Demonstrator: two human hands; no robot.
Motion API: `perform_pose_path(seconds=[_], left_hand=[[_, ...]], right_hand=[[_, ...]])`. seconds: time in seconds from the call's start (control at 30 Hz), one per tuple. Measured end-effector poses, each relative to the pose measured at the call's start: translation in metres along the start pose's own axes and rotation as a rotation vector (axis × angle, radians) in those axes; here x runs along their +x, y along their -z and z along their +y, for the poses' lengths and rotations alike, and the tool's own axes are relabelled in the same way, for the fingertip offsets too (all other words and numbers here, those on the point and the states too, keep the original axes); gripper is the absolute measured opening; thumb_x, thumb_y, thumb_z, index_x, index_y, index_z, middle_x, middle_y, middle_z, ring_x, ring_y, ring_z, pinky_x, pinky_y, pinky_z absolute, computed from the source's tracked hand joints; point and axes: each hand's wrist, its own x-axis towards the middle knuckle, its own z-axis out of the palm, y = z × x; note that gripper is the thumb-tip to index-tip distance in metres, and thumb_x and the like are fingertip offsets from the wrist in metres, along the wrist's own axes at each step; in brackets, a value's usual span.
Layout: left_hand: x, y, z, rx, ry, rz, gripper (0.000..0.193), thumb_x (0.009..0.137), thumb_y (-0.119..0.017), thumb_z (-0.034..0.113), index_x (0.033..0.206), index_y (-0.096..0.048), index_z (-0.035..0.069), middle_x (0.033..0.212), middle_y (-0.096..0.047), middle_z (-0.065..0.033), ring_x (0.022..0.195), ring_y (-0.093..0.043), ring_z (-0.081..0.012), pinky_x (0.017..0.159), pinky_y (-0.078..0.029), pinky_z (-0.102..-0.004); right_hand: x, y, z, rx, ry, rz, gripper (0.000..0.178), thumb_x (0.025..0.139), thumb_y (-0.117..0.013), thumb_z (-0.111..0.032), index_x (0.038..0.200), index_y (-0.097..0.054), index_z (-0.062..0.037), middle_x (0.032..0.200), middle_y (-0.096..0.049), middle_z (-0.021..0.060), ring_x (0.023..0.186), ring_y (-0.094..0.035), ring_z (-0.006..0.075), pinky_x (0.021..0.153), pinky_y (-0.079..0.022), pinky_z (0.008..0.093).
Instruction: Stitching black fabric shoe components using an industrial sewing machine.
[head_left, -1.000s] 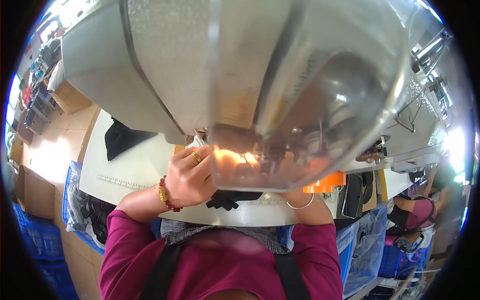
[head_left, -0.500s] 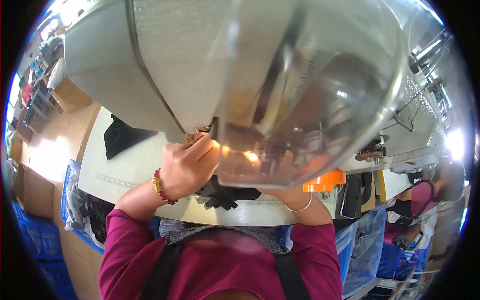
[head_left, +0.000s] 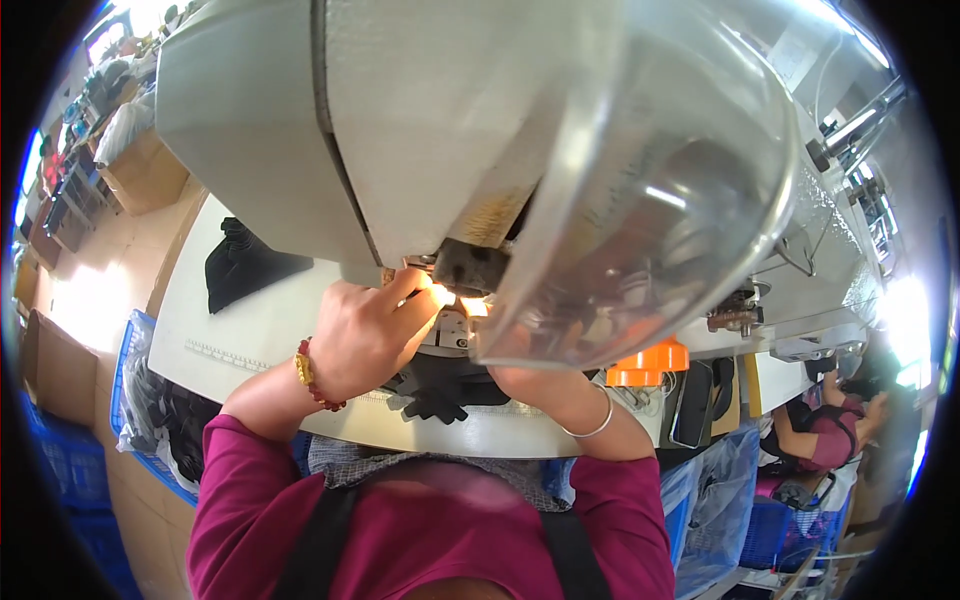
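My left hand point(head_left: 365, 335) reaches up to the lit needle area of a large grey sewing machine point(head_left: 420, 130). Its thumb and fingers are bent together there; whatever they may hold is too small to make out. My right hand point(head_left: 520, 382) comes in from the right, low beside the needle plate point(head_left: 447, 332), its fingers mostly hidden behind the clear curved guard point(head_left: 640, 230). Gathered black cloth point(head_left: 440, 388) lies on the pale table between my wrists, just in front of the needle plate. I cannot tell whether the right hand touches it.
Another black cloth piece point(head_left: 250, 265) lies on the table point(head_left: 180, 320) at the left. An orange knob point(head_left: 648, 362) and a phone point(head_left: 692, 408) are at the right. Blue crates stand either side, the left one point(head_left: 125, 385) holding bagged dark items. A co-worker point(head_left: 830, 435) sits at far right.
The view has shifted, and the guard now sits further right of the needle, exposing the needle plate and lamp-lit area. My right hand has come slightly left; my left hand stays at the needle.
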Motion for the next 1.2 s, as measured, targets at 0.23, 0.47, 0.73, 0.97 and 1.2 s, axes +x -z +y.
perform_pose_path(seconds=[0.23, 0.47, 0.73, 0.97, 1.2], left_hand=[[-0.007, -0.008, -0.004, -0.01, 0.021, 0.002, 0.019, 0.077, -0.07, 0.011, 0.095, -0.063, 0.009, 0.086, -0.057, -0.0026, 0.048, -0.052, -0.0138, 0.042, -0.039, -0.0297], [-0.001, -0.001, 0.001, -0.03, 0.04, -0.006, 0.016, 0.077, -0.071, 0.012, 0.091, -0.062, 0.009, 0.081, -0.056, -0.0016, 0.048, -0.053, -0.0168, 0.042, -0.039, -0.031], [-0.015, -0.022, -0.047, -0.347, 0.169, 0.082, 0.02, 0.071, -0.07, 0.003, 0.09, -0.066, 0.004, 0.087, -0.068, -0.008, 0.077, -0.065, -0.0265, 0.071, -0.05, -0.0354], [0.002, -0.072, -0.086, -0.664, 0.251, 0.242, 0.016, 0.082, -0.065, 0.001, 0.098, -0.065, -0.002, 0.085, -0.068, -0.0089, 0.078, -0.064, -0.0164, 0.071, -0.051, -0.0295], [0.008, -0.045, -0.104, -0.259, 0.439, -0.003, 0.014, 0.084, -0.063, 0.002, 0.096, -0.065, -0.003, 0.082, -0.067, -0.0086, 0.074, -0.061, -0.0155, 0.07, -0.049, -0.0284]], right_hand=[[0.02, 0.027, 0.021, 0.371, -0.504, 0.08, 0.027, 0.092, -0.053, -0.019, 0.108, -0.064, -0.0002, 0.112, -0.063, 0.017, 0.113, -0.058, 0.0335, 0.1, -0.038, 0.0563], [0.012, 0.03, 0.008, 0.459, -0.456, -0.011, 0.021, 0.081, -0.065, -0.019, 0.098, -0.067, -0.0058, 0.103, -0.066, 0.014, 0.104, -0.06, 0.0301, 0.09, -0.04, 0.0548], [0.007, 0.049, 0.086, 1.173, -0.781, 0.056, 0.01, 0.072, -0.067, -0.008, 0.077, -0.063, -0.0153, 0.069, -0.056, 0.0037, 0.059, -0.056, 0.0249, 0.051, -0.043, 0.0328], [-0.039, 0.054, 0.105, 1.23, -0.681, -0.467, 0.016, 0.077, -0.071, -0.017, 0.08, -0.059, -0.0081, 0.076, -0.059, 0.0034, 0.074, -0.063, 0.0243, 0.058, -0.049, 0.0371], [-0.063, 0.071, 0.016, 1.072, -0.776, -0.726, 0.041, 0.064, -0.08, -0.019, 0.095, -0.057, -0.0073, 0.092, -0.055, 0.009, 0.091, -0.058, 0.0278, 0.075, -0.047, 0.0402]])
